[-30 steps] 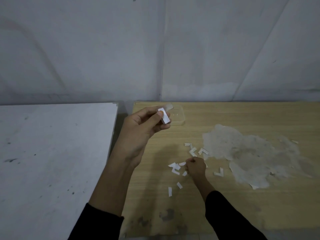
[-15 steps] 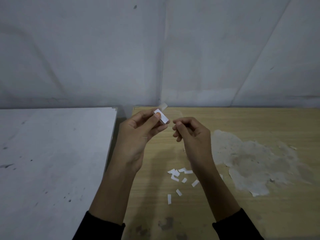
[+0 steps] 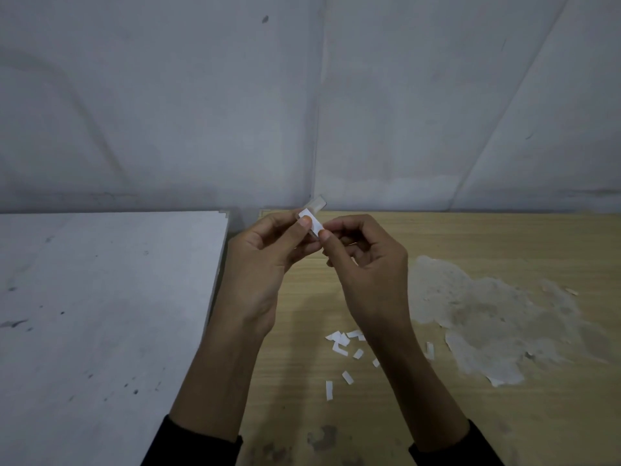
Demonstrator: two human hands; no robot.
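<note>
No readable text or numbers, white label (image 3: 311, 220) on small clear piece (image 3: 318, 202) blank, paper slips (image 3: 339, 343) unmarked

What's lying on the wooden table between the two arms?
Little white paper slips lie scattered on the wooden table, in the gap between the left arm and the right arm. The head view shows it.

The head-worn camera looks forward and down, close to the left hand (image 3: 265, 264) and right hand (image 3: 366, 264). A pale grey wall (image 3: 302, 95) faces it.
</note>
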